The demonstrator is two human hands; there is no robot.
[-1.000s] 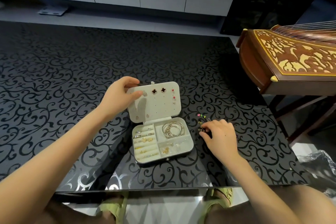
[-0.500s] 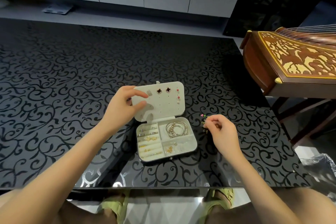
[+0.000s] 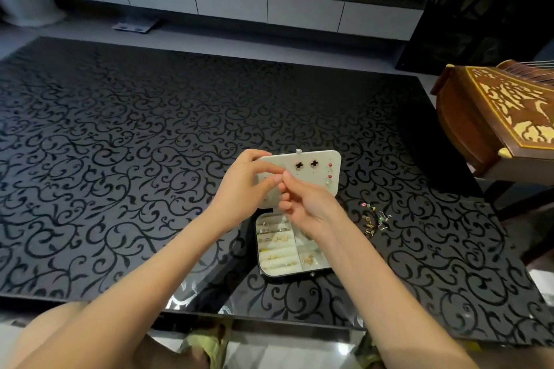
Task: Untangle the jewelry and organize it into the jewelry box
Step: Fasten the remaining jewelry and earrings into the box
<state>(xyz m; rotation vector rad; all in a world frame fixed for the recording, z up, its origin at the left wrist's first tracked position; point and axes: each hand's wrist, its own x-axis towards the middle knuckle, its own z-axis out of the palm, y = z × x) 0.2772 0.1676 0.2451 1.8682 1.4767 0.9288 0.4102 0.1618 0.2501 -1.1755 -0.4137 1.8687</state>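
A small jewelry box (image 3: 292,271) lies open on the black patterned table (image 3: 120,144), its cream lid (image 3: 331,160) standing upright with clover studs and red studs pinned in it. My left hand (image 3: 242,186) grips the lid's left edge. My right hand (image 3: 302,202) is in front of the lid with fingertips pinched together beside the left thumb; what it pinches is too small to see. The tray holds rings and gold pieces; part of it is hidden by my right wrist. A small heap of loose earrings (image 3: 374,219) lies on the table right of the box.
A carved wooden zither (image 3: 494,111) on a stand juts in at the right, close to the table's corner. A low white TV cabinet (image 3: 233,0) runs along the far wall. The table's near edge is just above my knees.
My right hand has left the heap of earrings and moved left and up to the lid, meeting my left hand. The left hand keeps hold of the lid.
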